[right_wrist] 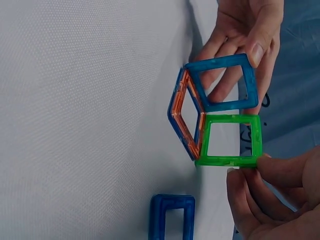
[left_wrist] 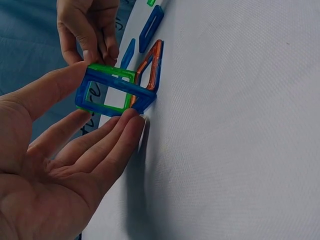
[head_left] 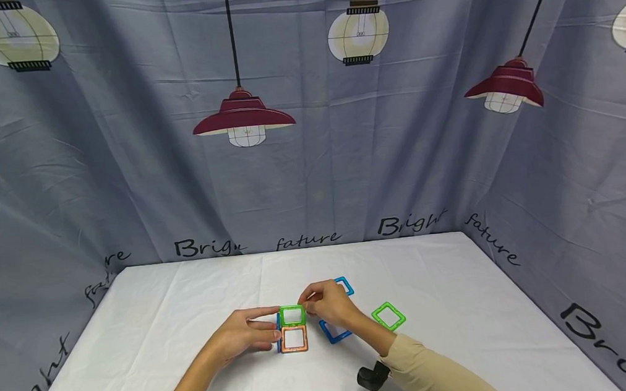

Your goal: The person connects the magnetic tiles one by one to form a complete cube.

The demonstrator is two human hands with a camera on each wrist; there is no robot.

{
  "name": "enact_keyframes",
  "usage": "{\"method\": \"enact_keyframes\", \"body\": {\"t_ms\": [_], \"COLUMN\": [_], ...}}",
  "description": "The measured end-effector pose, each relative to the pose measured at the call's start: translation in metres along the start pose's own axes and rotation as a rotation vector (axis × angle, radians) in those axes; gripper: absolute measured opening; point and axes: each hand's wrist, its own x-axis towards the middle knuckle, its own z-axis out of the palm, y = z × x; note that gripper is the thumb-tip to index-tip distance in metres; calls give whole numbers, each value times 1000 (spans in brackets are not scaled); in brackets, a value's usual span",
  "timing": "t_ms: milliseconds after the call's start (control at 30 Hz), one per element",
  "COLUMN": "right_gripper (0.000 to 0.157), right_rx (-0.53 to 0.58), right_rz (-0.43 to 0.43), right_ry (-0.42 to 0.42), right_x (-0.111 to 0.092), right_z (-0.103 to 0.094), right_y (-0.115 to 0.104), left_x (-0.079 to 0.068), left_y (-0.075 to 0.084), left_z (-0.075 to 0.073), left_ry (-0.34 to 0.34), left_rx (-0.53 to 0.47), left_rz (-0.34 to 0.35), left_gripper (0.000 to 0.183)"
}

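Observation:
An orange square frame tile (head_left: 295, 350) lies flat on the table, layered with a blue one (right_wrist: 174, 116). Along its left side stands a blue square frame tile (right_wrist: 253, 90), tilted outward. A green square frame tile (right_wrist: 256, 135) stands at its far side. My left hand (head_left: 236, 337) holds the upright blue tile between thumb and fingertips, palm turned towards it. The thumb and fingers of my right hand (head_left: 330, 304) pinch the outer corner of the green tile. A narrow gap shows between the upper parts of the two standing tiles in the right wrist view.
Right of the build lie a blue tile (head_left: 333, 338) near my right forearm, another blue tile (head_left: 347, 285) partly behind my right hand, and a green tile (head_left: 380, 320). They rest on a white cloth-covered table (head_left: 443, 283). A grey printed curtain (head_left: 312, 183) hangs around it.

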Motion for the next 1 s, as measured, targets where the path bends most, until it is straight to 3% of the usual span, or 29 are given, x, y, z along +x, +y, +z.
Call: {"method": "enact_keyframes", "body": {"t_ms": [800, 1000], "right_gripper": [8, 14], "right_rx": [-17, -61], "right_rz": [-21, -69], "right_ry": [-55, -47], "right_x": [-6, -4], "right_z": [-6, -15], "right_y": [-4, -5], "left_x": [0, 0], "left_y": [-2, -1], "left_z": [-1, -1], "left_ry": [-22, -12], "left_rx": [-4, 13], "left_rz": [21, 14], "left_gripper": [65, 65]}}
